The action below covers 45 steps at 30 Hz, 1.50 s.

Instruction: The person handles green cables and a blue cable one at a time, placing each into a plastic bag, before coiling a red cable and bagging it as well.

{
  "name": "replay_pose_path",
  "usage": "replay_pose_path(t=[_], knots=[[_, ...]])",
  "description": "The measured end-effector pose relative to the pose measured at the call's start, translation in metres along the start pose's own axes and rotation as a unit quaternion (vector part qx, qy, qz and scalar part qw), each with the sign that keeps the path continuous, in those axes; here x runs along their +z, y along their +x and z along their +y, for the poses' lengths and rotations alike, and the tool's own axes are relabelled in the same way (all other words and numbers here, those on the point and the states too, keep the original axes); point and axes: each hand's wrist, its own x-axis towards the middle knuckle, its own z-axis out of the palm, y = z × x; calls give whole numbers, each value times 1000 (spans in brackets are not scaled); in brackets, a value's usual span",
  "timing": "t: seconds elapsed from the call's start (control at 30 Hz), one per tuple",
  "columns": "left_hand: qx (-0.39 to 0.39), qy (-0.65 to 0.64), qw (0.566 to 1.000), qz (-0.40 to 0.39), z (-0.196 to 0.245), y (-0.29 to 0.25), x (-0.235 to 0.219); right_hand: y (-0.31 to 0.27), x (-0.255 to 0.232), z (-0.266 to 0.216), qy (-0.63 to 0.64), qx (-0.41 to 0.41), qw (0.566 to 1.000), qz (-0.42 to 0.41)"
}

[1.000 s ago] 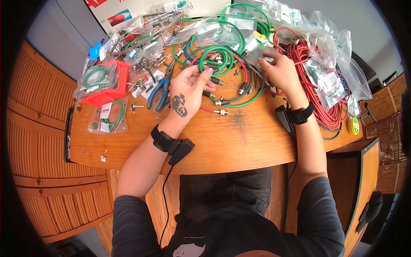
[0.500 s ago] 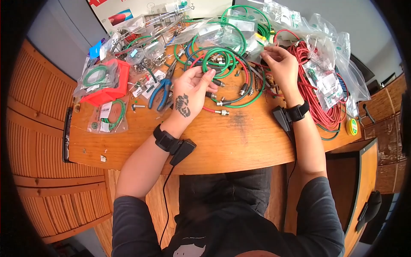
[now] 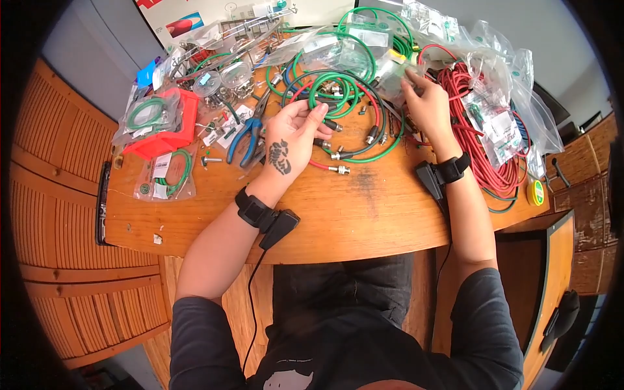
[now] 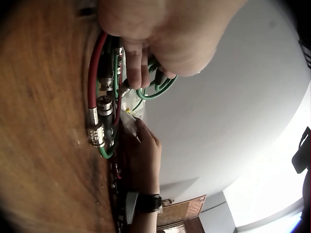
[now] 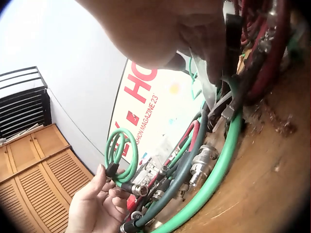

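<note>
A small coil of green cable [image 3: 312,93] is pinched between the thumb and fingers of the left hand [image 3: 289,142]. In the right wrist view that coil [image 5: 134,162] stands up above the fingertips, its dark-sleeved metal connector [image 5: 140,190] pointing outward. The right hand [image 3: 428,109] is at the right of the cable pile, its thumb and fingers pinching a clear plastic bag [image 3: 392,83]. The left wrist view shows the bag [image 4: 129,123] at the right hand's [image 4: 143,158] fingertips. Red, green and dark cables with metal connectors [image 3: 339,170] lie between the hands.
Blue-handled pliers [image 3: 245,143] lie left of the left hand, beside a red bin [image 3: 170,140] and a bagged green cable [image 3: 170,174]. Large red cable coils [image 3: 497,170] and plastic bags [image 3: 492,123] cover the right side. A yellow round tin [image 3: 535,192] sits near the right edge.
The right hand's more spread fingers have drawn together on the clear bag, after the hand shifted slightly. The left hand keeps hold of the green coil, nearly still.
</note>
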Motion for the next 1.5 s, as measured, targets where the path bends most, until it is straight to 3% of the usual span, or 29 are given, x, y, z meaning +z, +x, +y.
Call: replay_pose_path(t=[0.03,0.1,0.13,0.23,0.27,0.33,0.43,0.5,0.6,0.67,0.7,0.77,0.8,0.93,1.0,1.13,1.2,1.33,1.4,1.5], knots=[[0,0,1000,1,-1,0,-1,-1,-4,-3,0,-1,1000,-1],[-19,8,1000,3,-3,1,-1,-5,-9,-9,61,-33,992,106],[-19,8,1000,4,-3,1,-1,-2,-5,-8,97,-145,964,199],[-19,-4,1000,9,-1,2,-1,0,-17,-15,2,-343,883,319],[-19,-4,1000,18,3,2,-2,-1,-21,-19,3,-343,884,319],[-20,-3,999,27,5,5,-6,-10,-28,-29,-62,-475,855,196],[43,-12,996,84,6,16,-20,-26,-21,-40,-18,-488,872,-16],[38,-21,992,121,9,21,-31,-31,-16,-37,15,-405,891,-204],[28,-51,989,134,6,25,-35,-34,-23,-35,41,-363,894,-258],[27,-58,989,134,5,25,-33,-31,-40,-45,97,-220,904,-354],[25,-55,990,127,5,24,-32,-32,-38,-47,96,-220,904,-354],[21,-51,992,118,4,21,-27,-38,-27,-55,112,-223,934,-255],[23,-48,992,116,3,21,-25,-39,-18,-53,100,-268,932,-223],[26,-39,994,94,-1,19,-23,-46,1,-52,-20,-289,938,-188],[25,-40,994,96,-2,18,-22,-44,6,-46,-93,-337,933,-89],[25,-47,994,93,-3,19,-22,-45,2,-50,-114,-277,949,-99],[20,-39,995,93,-2,18,-21,-45,0,-55,-44,-191,969,-150],[16,-32,995,96,1,16,-20,-34,6,-45,31,-205,969,-135],[14,-37,994,99,1,17,-21,-34,-3,-52,130,-98,977,-139],[17,-55,993,106,1,19,-24,-26,-6,-42,245,-76,957,-132]])
